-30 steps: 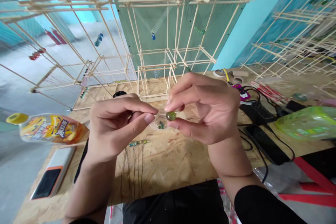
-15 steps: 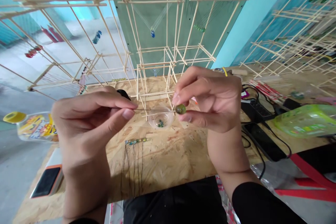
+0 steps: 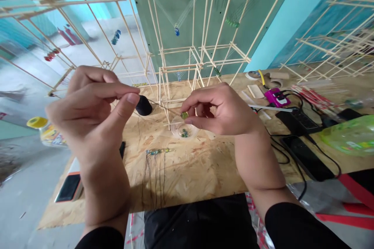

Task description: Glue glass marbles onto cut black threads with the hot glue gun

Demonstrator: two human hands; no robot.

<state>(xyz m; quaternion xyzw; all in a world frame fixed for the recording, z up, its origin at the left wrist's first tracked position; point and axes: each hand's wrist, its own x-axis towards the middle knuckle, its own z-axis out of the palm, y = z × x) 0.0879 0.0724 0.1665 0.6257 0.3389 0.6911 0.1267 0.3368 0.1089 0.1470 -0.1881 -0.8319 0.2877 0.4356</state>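
My left hand (image 3: 93, 113) is raised, thumb and forefinger pinching a thin dark thread (image 3: 160, 104). The thread slants down to a yellow-green glass marble (image 3: 184, 115), which my right hand (image 3: 223, 109) grips between thumb and fingertips. Just below the marble stands a clear plastic cup (image 3: 195, 132) with several dark green marbles (image 3: 184, 133) inside. On the board in front of me lies a short row of blue, green and yellow marbles (image 3: 156, 151), with threads trailing toward me. A black thread spool (image 3: 144, 106) stands beyond my left fingertips.
Thin-stick frames (image 3: 181, 68) with hanging marbles rise along the back of the wooden tabletop (image 3: 204, 171). To the right are a purple plug adapter (image 3: 277, 97), cables, a phone (image 3: 306, 157) and a green bottle (image 3: 350, 134). A yellow-capped bottle (image 3: 52, 132) is at left.
My left hand has risen and drawn away from my right, so a longer stretch of thread shows between them. My right hand, still holding the marble, has shifted slightly left. The camera view has shifted.
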